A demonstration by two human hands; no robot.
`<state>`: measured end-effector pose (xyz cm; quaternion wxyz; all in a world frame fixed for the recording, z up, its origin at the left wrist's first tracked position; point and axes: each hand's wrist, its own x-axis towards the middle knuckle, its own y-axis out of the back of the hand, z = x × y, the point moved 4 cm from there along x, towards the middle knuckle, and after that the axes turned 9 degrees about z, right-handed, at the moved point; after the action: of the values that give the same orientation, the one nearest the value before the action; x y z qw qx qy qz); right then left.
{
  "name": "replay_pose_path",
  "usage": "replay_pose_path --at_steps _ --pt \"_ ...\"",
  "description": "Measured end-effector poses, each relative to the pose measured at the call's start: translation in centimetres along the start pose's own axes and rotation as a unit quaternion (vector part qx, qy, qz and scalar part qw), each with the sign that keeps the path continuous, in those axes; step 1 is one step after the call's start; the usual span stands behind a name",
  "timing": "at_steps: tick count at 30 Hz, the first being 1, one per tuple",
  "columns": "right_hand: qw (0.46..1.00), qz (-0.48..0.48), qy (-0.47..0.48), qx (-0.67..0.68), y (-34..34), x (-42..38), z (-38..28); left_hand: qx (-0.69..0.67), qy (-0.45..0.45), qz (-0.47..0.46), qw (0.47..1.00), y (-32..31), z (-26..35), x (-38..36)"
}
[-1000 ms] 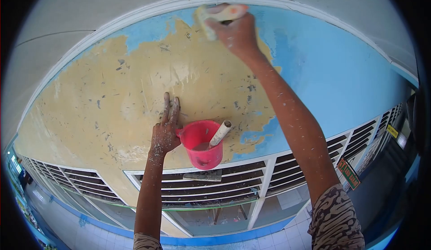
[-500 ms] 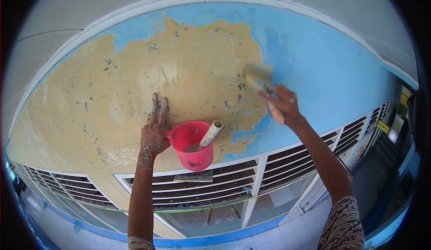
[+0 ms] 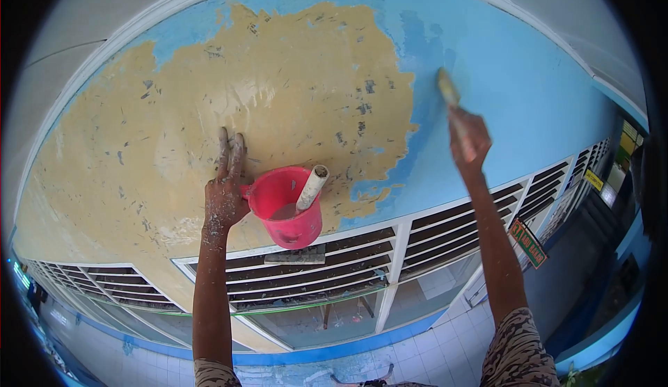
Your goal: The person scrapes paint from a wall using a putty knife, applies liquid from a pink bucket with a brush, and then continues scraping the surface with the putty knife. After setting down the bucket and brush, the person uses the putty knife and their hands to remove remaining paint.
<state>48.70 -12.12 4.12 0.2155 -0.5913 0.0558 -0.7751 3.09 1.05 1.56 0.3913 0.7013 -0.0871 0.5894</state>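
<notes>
In the head view, my left hand (image 3: 226, 196) grips the handle of a pink plastic mug (image 3: 289, 230), its two longest fingers stretched up against the wall. A pale, stained roller-like stick or tube (image 3: 311, 190) leans inside the mug above some murky liquid. My right hand (image 3: 470, 136) is closed around a paintbrush (image 3: 447, 86) with yellowish bristles. The bristles are at the blue part of the wall (image 3: 515, 102), beside a darker, wet-looking patch. To the left spreads a large bare tan area (image 3: 299, 95) with grey flecks and ragged edges.
Louvred windows (image 3: 459, 227) with white frames run below the painted wall. A small flat block (image 3: 295, 255) rests by the louvres under the mug. A green sign (image 3: 527, 243) hangs at the right. White tiled floor (image 3: 417, 342) lies far below, and a white ceiling edge curves above.
My right hand has moved the paintbrush up and right, from the tan edge onto the blue paint. The view has shifted slightly; my left hand still holds the mug.
</notes>
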Motion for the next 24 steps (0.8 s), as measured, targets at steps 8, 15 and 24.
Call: replay_pose_path --at_steps 8,15,24 --pt "0.899 -0.335 -0.043 0.279 3.4 -18.8 -21.4 0.012 -0.030 0.002 0.999 -0.2 -0.2 0.0" --pt "0.813 -0.012 -0.538 0.220 4.7 -15.5 -2.5 0.038 -0.012 -0.012 0.999 -0.3 -0.1 0.0" --pt "0.857 -0.197 -0.430 0.205 2.4 -22.5 -22.8 0.026 -0.025 -0.001 0.999 -0.2 0.2 -0.3"
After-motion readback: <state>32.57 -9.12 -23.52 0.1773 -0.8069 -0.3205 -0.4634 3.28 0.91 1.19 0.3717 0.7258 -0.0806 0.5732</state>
